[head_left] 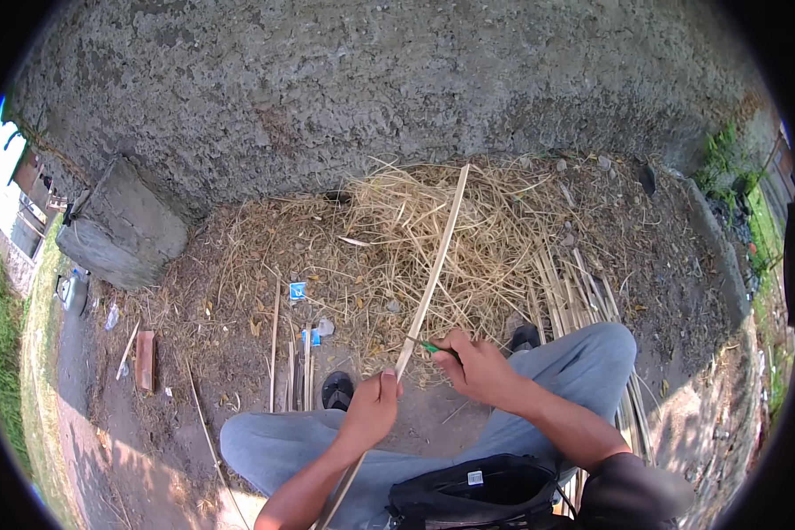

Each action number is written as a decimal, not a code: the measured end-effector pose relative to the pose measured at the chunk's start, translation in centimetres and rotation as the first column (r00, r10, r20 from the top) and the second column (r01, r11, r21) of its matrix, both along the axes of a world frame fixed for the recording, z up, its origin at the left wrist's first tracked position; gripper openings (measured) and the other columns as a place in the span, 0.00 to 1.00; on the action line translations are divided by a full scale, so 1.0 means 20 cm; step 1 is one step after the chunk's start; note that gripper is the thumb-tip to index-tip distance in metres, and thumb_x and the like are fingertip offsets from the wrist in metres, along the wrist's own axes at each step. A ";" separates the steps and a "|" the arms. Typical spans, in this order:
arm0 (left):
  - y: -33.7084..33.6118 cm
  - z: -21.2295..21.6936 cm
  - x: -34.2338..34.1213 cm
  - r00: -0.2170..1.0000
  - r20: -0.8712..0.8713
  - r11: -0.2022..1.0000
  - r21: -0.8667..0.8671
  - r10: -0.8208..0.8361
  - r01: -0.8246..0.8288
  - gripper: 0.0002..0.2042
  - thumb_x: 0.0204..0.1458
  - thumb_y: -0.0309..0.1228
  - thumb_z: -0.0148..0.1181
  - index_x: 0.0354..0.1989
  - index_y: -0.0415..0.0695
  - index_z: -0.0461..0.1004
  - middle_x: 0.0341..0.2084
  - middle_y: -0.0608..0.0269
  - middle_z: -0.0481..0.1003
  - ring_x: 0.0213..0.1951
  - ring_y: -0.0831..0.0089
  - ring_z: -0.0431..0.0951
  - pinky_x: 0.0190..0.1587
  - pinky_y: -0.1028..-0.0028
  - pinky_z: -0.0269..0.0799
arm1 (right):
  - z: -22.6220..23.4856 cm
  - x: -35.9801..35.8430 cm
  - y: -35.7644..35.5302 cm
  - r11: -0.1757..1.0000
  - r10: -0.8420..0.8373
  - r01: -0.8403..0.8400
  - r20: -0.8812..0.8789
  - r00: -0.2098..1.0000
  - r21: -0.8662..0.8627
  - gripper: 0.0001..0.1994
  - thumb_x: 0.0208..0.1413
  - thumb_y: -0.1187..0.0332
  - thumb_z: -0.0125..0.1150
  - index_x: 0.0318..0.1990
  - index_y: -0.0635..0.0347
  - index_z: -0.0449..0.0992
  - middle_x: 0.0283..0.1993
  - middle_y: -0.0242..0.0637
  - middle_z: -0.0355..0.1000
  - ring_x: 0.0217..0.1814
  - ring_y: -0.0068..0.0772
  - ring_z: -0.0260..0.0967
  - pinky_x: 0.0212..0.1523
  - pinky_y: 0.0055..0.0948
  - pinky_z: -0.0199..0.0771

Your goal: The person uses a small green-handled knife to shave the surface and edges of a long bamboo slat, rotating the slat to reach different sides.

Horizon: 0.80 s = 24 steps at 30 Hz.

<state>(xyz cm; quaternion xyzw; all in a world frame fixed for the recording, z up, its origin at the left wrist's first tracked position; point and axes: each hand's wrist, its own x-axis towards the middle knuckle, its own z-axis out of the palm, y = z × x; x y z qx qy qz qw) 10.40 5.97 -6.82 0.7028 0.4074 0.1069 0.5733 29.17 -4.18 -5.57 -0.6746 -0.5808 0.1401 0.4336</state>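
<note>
A long, pale strip of split bamboo or wood (439, 258) runs from my lap up past my feet toward the wall. My left hand (374, 408) is closed around its lower part, thumb on top. In my right hand (483, 373) is a small green-handled knife (429, 346), gripped in curled fingers. Its thin dark blade lies across the strip, just above my left hand. Much of the handle is hidden by my fingers. Beyond both hands spreads a heap of thin, curled shavings (415, 208).
Bundled strips (561, 287) lie by my right leg, and more strips (307, 375) beside my left foot. A black open bag (468, 495) rests at my lap. A rough wall (371, 97) stands ahead. To the left are a concrete block (132, 225) and a brick (145, 362).
</note>
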 end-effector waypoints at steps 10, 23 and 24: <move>0.02 0.02 0.04 1.000 -0.007 0.973 -0.233 0.000 -0.002 0.22 0.68 0.43 0.37 0.30 0.37 0.68 0.11 0.70 0.61 0.11 0.82 0.56 0.13 0.77 0.50 | -0.05 0.03 -0.01 0.981 -0.023 0.053 0.158 0.987 -0.188 0.10 0.66 0.62 0.49 0.41 0.59 0.66 0.17 0.48 0.70 0.20 0.58 0.70 0.19 0.52 0.69; 0.00 0.04 0.05 0.999 0.021 0.961 -0.276 0.027 -0.020 0.22 0.68 0.44 0.37 0.30 0.39 0.68 0.10 0.72 0.58 0.10 0.83 0.54 0.13 0.77 0.48 | -0.03 -0.01 -0.01 0.997 -0.075 0.078 0.123 0.990 -0.022 0.12 0.62 0.60 0.55 0.46 0.58 0.74 0.29 0.41 0.75 0.23 0.49 0.73 0.22 0.44 0.71; 0.00 0.06 0.05 0.998 0.046 0.945 -0.327 0.033 -0.017 0.22 0.68 0.44 0.37 0.30 0.39 0.67 0.10 0.72 0.58 0.10 0.83 0.54 0.13 0.77 0.48 | -0.04 0.00 0.00 0.995 -0.076 0.069 0.085 0.994 0.077 0.13 0.61 0.61 0.57 0.47 0.58 0.74 0.29 0.41 0.74 0.23 0.48 0.72 0.22 0.44 0.71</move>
